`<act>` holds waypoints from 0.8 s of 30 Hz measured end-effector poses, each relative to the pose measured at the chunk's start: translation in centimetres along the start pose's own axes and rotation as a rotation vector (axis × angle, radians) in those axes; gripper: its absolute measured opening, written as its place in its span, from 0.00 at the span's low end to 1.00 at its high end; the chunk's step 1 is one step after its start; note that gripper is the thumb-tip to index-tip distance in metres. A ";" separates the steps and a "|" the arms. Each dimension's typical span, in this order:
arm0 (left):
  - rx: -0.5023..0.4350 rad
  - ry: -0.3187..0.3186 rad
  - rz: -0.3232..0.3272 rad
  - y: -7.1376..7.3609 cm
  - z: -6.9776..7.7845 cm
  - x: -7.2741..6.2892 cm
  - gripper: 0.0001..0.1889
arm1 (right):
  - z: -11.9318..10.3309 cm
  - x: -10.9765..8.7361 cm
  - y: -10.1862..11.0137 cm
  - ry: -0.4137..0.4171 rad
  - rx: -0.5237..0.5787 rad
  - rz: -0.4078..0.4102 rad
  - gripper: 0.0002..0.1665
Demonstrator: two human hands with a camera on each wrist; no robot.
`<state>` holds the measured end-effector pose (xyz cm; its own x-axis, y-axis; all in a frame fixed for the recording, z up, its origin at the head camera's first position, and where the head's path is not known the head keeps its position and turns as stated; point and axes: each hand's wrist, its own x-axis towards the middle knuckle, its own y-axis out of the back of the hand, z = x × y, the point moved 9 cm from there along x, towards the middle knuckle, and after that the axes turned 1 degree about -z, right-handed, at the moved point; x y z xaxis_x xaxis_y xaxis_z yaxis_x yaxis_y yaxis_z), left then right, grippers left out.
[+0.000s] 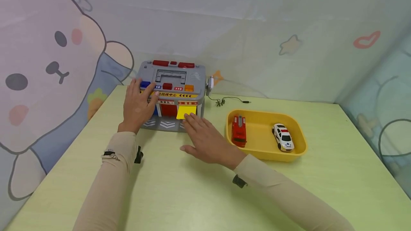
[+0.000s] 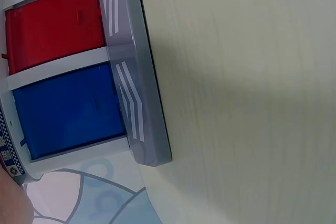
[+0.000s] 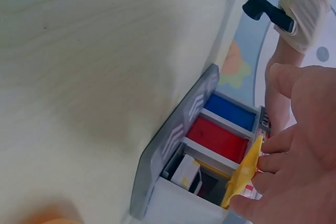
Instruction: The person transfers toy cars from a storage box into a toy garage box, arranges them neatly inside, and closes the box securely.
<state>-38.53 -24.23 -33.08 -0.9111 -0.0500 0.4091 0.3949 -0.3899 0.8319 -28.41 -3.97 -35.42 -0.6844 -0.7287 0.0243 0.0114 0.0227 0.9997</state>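
Table (image 1: 179, 195) lt green, w/ toy garage (image 1: 171, 94); cartoon bkdrp (image 1: 237, 42) behind

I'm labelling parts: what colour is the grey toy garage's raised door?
The raised rectangular door is yellow, best seen in the head view.

"Where's the toy station (image 1: 173, 70)?"
"Before both hands; left hand (image 1: 137, 105) at its left front, right hand (image 1: 208, 140) touching its door flap (image 1: 186, 110); a toy vehicle (image 3: 186, 172) sits in the bay there."
"And the tray (image 1: 266, 155)?"
"Right of the right hand; inside, fire truck (image 1: 239, 134) nearer, police car (image 1: 284, 138) farther right; cable (image 1: 220, 102) beyond that hand."
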 end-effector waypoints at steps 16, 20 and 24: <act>-0.018 -0.008 -0.011 0.2 0.3 0.1 0.29 | 0.3 1.0 -2.2 -0.017 -0.027 -0.035 0.50; -0.030 0.005 -0.006 0.2 0.2 0.2 0.29 | 0.6 1.3 -2.5 -0.025 -0.010 -0.050 0.50; -0.046 0.010 0.002 0.2 0.2 0.1 0.29 | 0.7 1.4 -2.9 -0.025 0.021 -0.071 0.50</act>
<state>-38.48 -24.14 -32.78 -0.9114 -0.0605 0.4070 0.3916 -0.4315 0.8127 -29.93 -4.61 -38.25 -0.7007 -0.7119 -0.0467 -0.0526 -0.0138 0.9985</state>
